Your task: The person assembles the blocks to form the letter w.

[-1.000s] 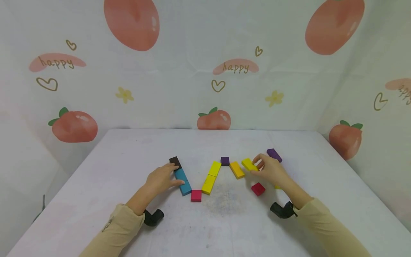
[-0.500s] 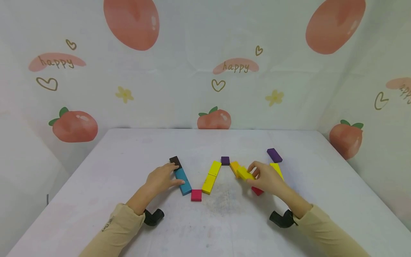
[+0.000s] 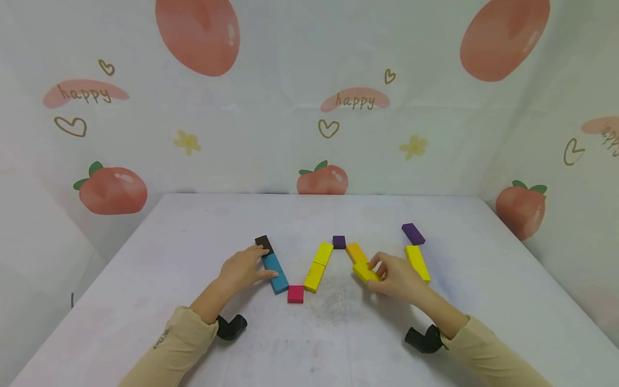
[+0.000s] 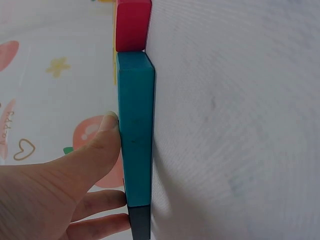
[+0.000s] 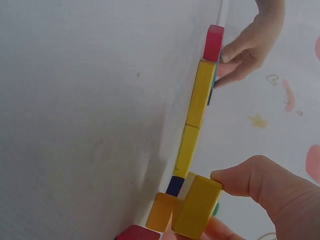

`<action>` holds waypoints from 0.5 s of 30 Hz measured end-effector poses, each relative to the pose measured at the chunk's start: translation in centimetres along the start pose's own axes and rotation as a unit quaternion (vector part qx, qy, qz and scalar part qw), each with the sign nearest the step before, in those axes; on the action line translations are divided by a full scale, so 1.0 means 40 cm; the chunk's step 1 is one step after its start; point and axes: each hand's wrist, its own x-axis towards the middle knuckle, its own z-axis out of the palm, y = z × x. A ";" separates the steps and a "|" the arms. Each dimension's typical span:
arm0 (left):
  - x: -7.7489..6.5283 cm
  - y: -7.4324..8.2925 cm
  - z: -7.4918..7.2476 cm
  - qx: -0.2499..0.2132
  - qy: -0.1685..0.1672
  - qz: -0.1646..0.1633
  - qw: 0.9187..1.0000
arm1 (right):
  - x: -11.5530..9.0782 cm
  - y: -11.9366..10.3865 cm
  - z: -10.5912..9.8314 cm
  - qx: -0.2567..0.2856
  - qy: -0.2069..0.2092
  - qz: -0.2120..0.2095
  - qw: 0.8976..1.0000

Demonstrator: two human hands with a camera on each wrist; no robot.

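Note:
My left hand (image 3: 240, 270) rests its fingers at the dark block (image 3: 264, 244) and its thumb on the blue block (image 3: 275, 275). In the left wrist view the thumb and fingertips lie along one face of the blue block (image 4: 136, 130). My right hand (image 3: 398, 277) pinches a yellow block (image 3: 365, 272) between thumb and fingers. That yellow block (image 5: 198, 207) appears tilted close over the orange block (image 5: 161, 212) in the right wrist view. The orange block (image 3: 356, 252) touches a small purple block (image 3: 339, 242). A second red block (image 5: 137, 233) is hidden behind my right hand in the head view.
A red block (image 3: 296, 294) joins the blue block to two yellow blocks (image 3: 319, 267) laid end to end, leading up to the small purple one. To the right lie a yellow block (image 3: 417, 263) and a longer purple block (image 3: 413, 234) on the white table (image 3: 213, 220).
My right hand has carried the yellow block left and toward me, down to the orange block's near end, covering the second red block in the head view. The left hand stays put.

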 end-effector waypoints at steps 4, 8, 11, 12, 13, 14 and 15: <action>-0.001 0.001 -0.001 -0.001 -0.002 -0.001 1.000 | -0.002 0.001 0.006 -0.008 -0.003 0.003 1.000; -0.003 0.001 -0.001 -0.002 -0.001 0.000 1.000 | -0.004 0.003 0.008 -0.013 -0.006 0.005 1.000; -0.003 0.002 -0.001 -0.001 0.001 0.001 1.000 | -0.006 0.004 0.008 -0.013 -0.009 0.005 1.000; -0.003 0.002 -0.001 -0.002 0.001 0.001 1.000 | -0.006 0.004 0.008 -0.013 -0.010 0.005 1.000; -0.002 0.002 -0.001 -0.001 0.001 0.001 1.000 | -0.007 0.005 0.009 -0.012 -0.011 0.006 1.000; -0.002 0.003 -0.001 -0.002 0.002 0.001 1.000 | -0.007 0.005 0.008 -0.012 -0.011 0.006 1.000; -0.001 0.003 -0.001 -0.003 0.002 0.001 1.000 | -0.008 0.005 0.008 -0.013 -0.011 0.006 1.000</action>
